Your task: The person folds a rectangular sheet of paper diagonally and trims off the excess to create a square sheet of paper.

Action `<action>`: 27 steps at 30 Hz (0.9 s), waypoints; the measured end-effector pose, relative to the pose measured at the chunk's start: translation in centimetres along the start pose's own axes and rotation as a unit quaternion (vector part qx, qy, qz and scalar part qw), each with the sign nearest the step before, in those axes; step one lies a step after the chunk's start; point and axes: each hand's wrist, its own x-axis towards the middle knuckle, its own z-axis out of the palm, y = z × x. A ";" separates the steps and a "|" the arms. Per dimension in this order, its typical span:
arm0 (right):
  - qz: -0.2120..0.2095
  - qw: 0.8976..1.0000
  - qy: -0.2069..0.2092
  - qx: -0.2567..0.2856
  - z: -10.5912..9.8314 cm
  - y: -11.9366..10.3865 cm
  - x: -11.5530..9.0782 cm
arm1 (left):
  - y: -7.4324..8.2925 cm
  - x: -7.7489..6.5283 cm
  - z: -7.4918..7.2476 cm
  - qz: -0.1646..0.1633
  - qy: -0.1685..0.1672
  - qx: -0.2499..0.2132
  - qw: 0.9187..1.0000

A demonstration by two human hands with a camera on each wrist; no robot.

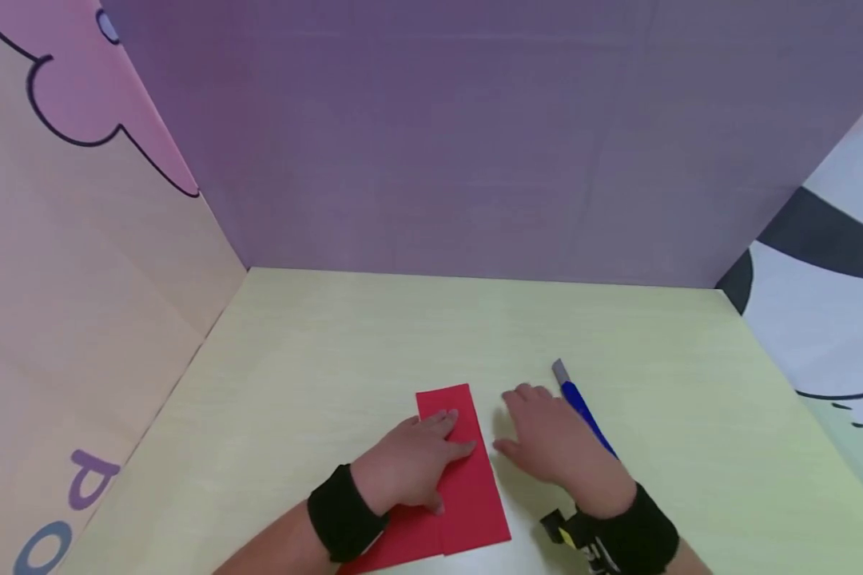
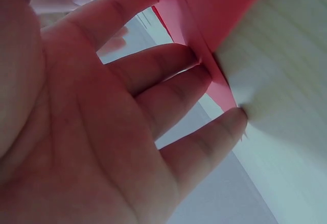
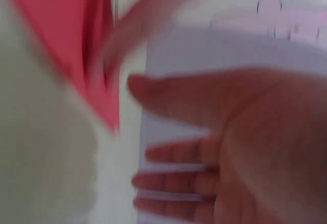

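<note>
A red sheet of paper [image 1: 478, 503] lies on the table, with a lengthwise line where two parts meet or overlap. My left hand [image 1: 411, 461] rests on it with fingers spread; in the left wrist view the fingertips [image 2: 196, 55] touch the paper near its edge. To the right of the paper is my right hand [image 1: 557, 435], its fingers extended and holding nothing. The right wrist view, somewhat blurred, shows this hand [image 3: 245, 127] apart from the red paper [image 3: 61, 20]. A blue utility knife [image 1: 582, 407] with a grey tip lies just beyond it, partly hidden by the hand.
The pale table [image 1: 359, 335] has a purple panel [image 1: 475, 144] along its back. A cream printed panel [image 1: 101, 295] stands at the left and a black-and-white one [image 1: 827, 295] at the right. Both wrists wear black bands [image 1: 345, 511].
</note>
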 end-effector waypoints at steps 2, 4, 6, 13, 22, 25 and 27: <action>-0.058 0.998 -0.015 0.016 0.4 -1.9 -0.1 | 0.0 0.0 -0.1 0.004 0.007 -0.001 1.000; -0.089 0.995 -0.036 0.040 0.9 -3.2 -0.2 | 0.0 0.0 -0.1 0.011 0.017 -0.003 1.000; -0.106 0.992 -0.053 0.049 1.5 -4.0 -0.3 | 0.0 0.1 0.0 0.015 0.025 -0.004 1.000; -0.099 0.991 -0.083 0.039 3.0 -4.8 -0.2 | 0.2 -0.2 0.6 -0.006 0.047 0.036 0.998; -0.101 0.993 -0.068 0.008 3.7 -4.9 0.1 | 1.8 -0.6 0.7 -0.159 0.045 0.025 0.986; -0.102 0.993 -0.066 -0.003 3.6 -4.9 0.0 | 1.6 -0.3 0.6 -0.195 0.027 -0.014 0.980; -0.100 0.993 -0.066 -0.011 3.4 -5.0 -0.1 | 1.2 -0.1 0.6 -0.205 0.020 -0.030 0.978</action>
